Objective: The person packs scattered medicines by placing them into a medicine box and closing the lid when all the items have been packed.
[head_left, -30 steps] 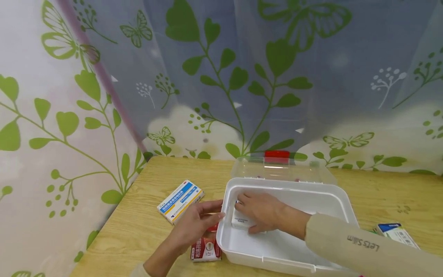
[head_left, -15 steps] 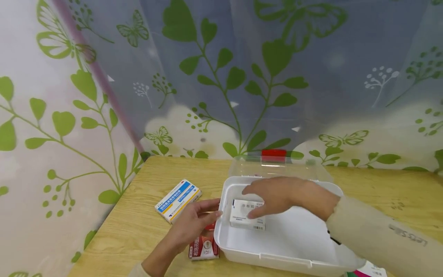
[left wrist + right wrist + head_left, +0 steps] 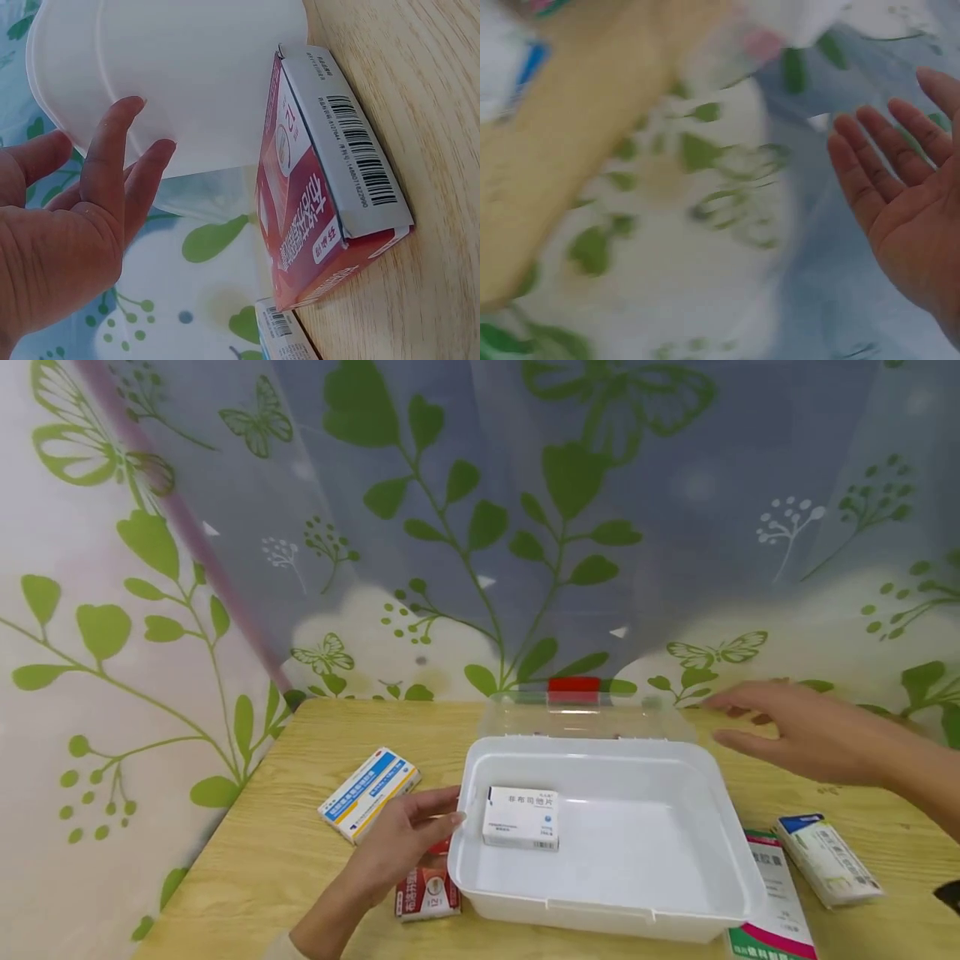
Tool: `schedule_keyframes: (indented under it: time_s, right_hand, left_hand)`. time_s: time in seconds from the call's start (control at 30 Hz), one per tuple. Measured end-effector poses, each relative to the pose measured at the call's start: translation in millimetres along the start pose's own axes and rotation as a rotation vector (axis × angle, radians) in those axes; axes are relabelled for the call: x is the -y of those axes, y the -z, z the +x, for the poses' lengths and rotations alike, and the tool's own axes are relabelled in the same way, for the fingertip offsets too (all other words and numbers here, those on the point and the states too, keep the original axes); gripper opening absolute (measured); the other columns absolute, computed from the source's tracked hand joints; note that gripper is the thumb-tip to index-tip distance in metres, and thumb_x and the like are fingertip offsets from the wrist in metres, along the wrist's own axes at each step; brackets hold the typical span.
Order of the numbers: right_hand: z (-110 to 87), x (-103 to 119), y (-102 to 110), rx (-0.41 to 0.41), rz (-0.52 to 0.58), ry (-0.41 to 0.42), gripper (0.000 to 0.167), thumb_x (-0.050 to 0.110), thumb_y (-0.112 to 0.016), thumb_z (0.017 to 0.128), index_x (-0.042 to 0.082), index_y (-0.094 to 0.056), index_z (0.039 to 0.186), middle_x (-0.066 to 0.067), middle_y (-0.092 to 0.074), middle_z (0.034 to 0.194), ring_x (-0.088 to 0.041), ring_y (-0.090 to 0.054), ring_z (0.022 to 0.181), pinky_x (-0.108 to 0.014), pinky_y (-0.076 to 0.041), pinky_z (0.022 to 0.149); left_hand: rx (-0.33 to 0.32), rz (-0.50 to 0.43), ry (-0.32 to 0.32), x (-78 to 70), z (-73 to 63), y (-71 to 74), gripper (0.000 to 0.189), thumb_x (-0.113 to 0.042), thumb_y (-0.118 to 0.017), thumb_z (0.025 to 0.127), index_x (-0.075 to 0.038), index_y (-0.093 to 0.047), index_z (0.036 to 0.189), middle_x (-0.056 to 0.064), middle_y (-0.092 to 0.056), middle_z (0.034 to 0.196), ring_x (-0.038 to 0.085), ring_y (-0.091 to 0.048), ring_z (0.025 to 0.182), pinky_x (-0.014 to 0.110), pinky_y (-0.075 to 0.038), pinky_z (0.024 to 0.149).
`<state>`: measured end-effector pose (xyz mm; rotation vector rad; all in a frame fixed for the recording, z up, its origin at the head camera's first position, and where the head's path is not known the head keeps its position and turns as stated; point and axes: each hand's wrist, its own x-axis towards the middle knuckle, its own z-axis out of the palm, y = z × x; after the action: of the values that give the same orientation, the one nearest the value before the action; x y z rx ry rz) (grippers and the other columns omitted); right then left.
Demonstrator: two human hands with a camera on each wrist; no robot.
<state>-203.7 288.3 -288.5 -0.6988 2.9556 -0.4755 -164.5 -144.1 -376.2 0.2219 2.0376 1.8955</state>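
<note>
An uncovered white plastic storage box (image 3: 637, 827) stands on the table. Inside it, at the left end, lies a white medicine box (image 3: 521, 818). My left hand (image 3: 401, 839) rests against the box's left end. In the left wrist view, the fingertips (image 3: 161, 150) touch the outer wall of the storage box, with the thumb near its rim. My right hand (image 3: 802, 731) is in the air beyond the box's right end, fingers loosely extended and nothing in them. The right wrist view shows its palm and straight fingers (image 3: 866, 184).
A red medicine box (image 3: 429, 893) stands by the storage box's left end. Farther left lies a blue-white-yellow medicine box (image 3: 369, 795). To the right are a green-and-pink-edged box (image 3: 776, 902) and a blue-white box (image 3: 828, 860). The clear lid (image 3: 592, 718) lies back behind.
My right hand has let go of the white medicine box, lifted out of the storage box and moved right. My left hand has kept its place at the left end.
</note>
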Motion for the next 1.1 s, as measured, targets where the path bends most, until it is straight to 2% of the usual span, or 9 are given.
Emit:
schedule_keyframes:
  time_s: [0.17,0.27,0.37,0.5,0.6,0.77,0.9,1.1]
  right_hand:
    - [-39.2,-54,-44,0.024,-0.114,-0.127,0.063,0.050,-0.059,0.091,0.002,-0.053,0.131,-0.026,-0.050,0.129,-0.044,-0.054,0.108,-0.055,-0.049,0.076]
    - [-56.1,-72,-68,0.042,-0.142,-0.193,0.074,0.057,-0.058,0.088,-0.003,-0.052,0.131,-0.035,-0.043,0.131,-0.054,-0.048,0.111,-0.060,-0.047,0.076]
    - [-67.3,-83,-83,0.050,-0.116,-0.259,0.079,0.061,-0.057,0.087,-0.005,-0.052,0.129,-0.039,-0.040,0.131,-0.057,-0.045,0.110,-0.061,-0.047,0.075]
    - [-79.3,-88,-97,0.058,-0.077,-0.294,0.074,0.058,-0.062,0.084,-0.003,-0.056,0.125,-0.036,-0.046,0.126,-0.053,-0.050,0.107,-0.058,-0.049,0.074]
    - [-87.5,-88,-102,0.031,-0.048,-0.297,0.069,0.054,-0.067,0.083,-0.003,-0.058,0.122,-0.033,-0.050,0.121,-0.049,-0.053,0.105,-0.056,-0.050,0.074]
    - [-84.7,-85,-105,-0.010,-0.013,-0.293,0.064,0.043,-0.072,0.082,-0.005,-0.058,0.121,-0.034,-0.049,0.119,-0.051,-0.052,0.105,-0.057,-0.049,0.075]
    - [-83.0,-83,-110,0.011,-0.009,-0.322,0.061,0.035,-0.073,0.082,-0.009,-0.057,0.121,-0.037,-0.048,0.120,-0.054,-0.049,0.106,-0.059,-0.048,0.077]
    - [-82.5,-83,-113,0.046,0.001,-0.389,0.066,0.037,-0.072,0.083,-0.011,-0.055,0.125,-0.036,-0.054,0.107,-0.042,-0.055,0.090,-0.050,-0.050,0.068]
  left_hand:
    - [-0.012,0.016,0.002,-1.8,-1.7,2.2,0.051,-0.015,-0.062,0.094,0.005,-0.045,0.139,0.024,-0.052,0.132,0.035,-0.065,0.097,0.042,-0.057,0.070]
    - [-0.024,0.030,0.011,-3.2,-1.9,3.7,0.052,-0.016,-0.063,0.094,0.004,-0.045,0.138,0.024,-0.052,0.132,0.035,-0.065,0.096,0.041,-0.057,0.069]
    - [-0.032,0.039,0.021,-3.8,-1.1,3.6,0.052,-0.018,-0.063,0.094,0.003,-0.046,0.139,0.023,-0.052,0.133,0.034,-0.065,0.097,0.041,-0.057,0.070]
    - [-0.027,0.043,0.027,-2.3,0.5,0.8,0.053,-0.018,-0.063,0.094,0.003,-0.046,0.139,0.023,-0.052,0.132,0.034,-0.064,0.099,0.041,-0.057,0.071]
    - [-0.022,0.036,0.032,-1.3,1.6,-2.9,0.053,-0.018,-0.063,0.094,0.003,-0.046,0.139,0.023,-0.052,0.132,0.034,-0.064,0.099,0.041,-0.057,0.071]
    - [-0.045,0.029,0.034,-1.8,1.0,-2.0,0.052,-0.019,-0.064,0.093,0.003,-0.047,0.138,0.022,-0.053,0.132,0.034,-0.064,0.100,0.041,-0.057,0.072]
    - [-0.049,0.015,0.037,0.4,0.9,-2.0,0.052,-0.018,-0.064,0.093,0.003,-0.047,0.138,0.022,-0.053,0.132,0.034,-0.065,0.098,0.042,-0.057,0.071]
    - [-0.039,0.011,0.021,1.4,1.0,-3.3,0.053,-0.018,-0.064,0.093,0.004,-0.046,0.138,0.023,-0.052,0.132,0.034,-0.065,0.097,0.041,-0.057,0.070]
